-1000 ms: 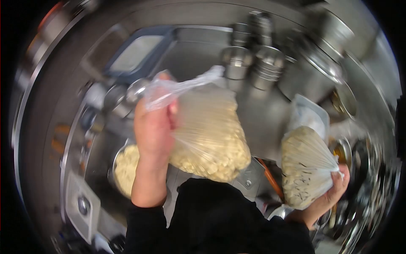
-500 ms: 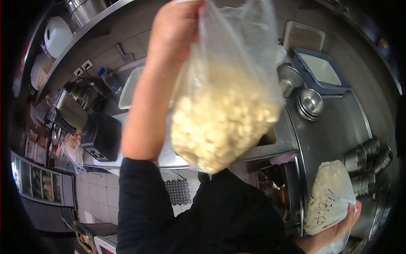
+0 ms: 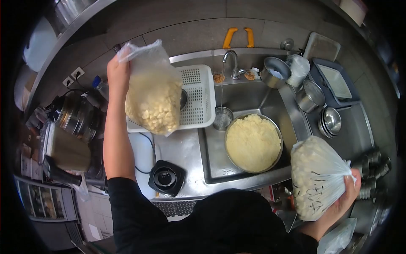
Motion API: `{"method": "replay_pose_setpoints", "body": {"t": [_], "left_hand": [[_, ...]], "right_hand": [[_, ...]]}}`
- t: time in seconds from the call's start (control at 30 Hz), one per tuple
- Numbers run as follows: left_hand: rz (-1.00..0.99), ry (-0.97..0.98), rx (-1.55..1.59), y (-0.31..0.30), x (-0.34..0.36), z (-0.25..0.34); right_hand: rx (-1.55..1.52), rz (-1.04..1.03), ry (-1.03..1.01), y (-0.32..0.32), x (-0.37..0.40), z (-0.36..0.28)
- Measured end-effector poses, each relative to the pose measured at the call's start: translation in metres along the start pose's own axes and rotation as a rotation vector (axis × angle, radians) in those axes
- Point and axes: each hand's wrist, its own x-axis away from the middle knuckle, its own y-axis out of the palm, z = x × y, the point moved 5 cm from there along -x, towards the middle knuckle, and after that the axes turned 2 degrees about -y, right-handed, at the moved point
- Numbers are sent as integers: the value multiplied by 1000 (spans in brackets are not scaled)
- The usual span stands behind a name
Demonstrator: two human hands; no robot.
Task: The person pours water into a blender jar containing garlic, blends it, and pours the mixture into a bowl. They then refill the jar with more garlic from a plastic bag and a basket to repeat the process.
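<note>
My left hand point(image 3: 119, 70) grips the top of a clear plastic bag point(image 3: 154, 99) full of small, pale cream pieces, which look like peeled cloves or beans. That bag hangs over the left end of a white perforated basket point(image 3: 198, 95). On the right, the gathered neck of a second plastic bag point(image 3: 315, 180) is in my right hand point(image 3: 347, 192); it bulges with similar pale pieces and carries dark handwriting. Between the two bags, a round metal bowl heaped with pale yellow crumbly mass point(image 3: 253, 143) sits in the sink point(image 3: 218, 167).
Water runs from the faucet point(image 3: 230, 61) into a small metal cup point(image 3: 222, 118). A black blender base point(image 3: 167, 178) stands on the counter, with a filled blender jar point(image 3: 69, 148) farther left. Metal pots point(image 3: 311, 96), stacked bowls point(image 3: 330, 122) and a grey tray point(image 3: 336, 82) occupy the right side.
My left hand has carried its bag from close before the camera leftward to over the basket. The right-hand bag has risen and shifted slightly left in view. The sink now shows.
</note>
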Motion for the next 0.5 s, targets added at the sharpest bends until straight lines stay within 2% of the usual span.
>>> {"method": "replay_pose_setpoints", "body": {"t": [0.07, 0.13, 0.17, 0.2, 0.27, 0.33, 0.43, 0.5], "left_hand": [[2, -25, -27, -7, 3, -39], [21, -88, -67, -11, 10, -77], [3, -60, -81, -9, 16, -92], [-4, -90, -69, -29, 5, -98], [-60, 16, -171, -19, 17, -116], [-83, -30, -256, -21, 29, -135], [81, -222, -282, -37, 44, -176], [76, -231, -270, -39, 49, -179]], "right_hand": [[29, 55, -15, 35, -12, 8], [89, -34, 20, 71, -30, 17], [81, -88, 29, 92, -39, 22], [93, -138, 50, 137, -36, -4], [90, -232, 36, 176, -58, 13], [121, -317, 25, 214, -72, 25], [78, -398, 22, 273, -77, 47], [-34, -473, 30, 309, -83, 72]]}}
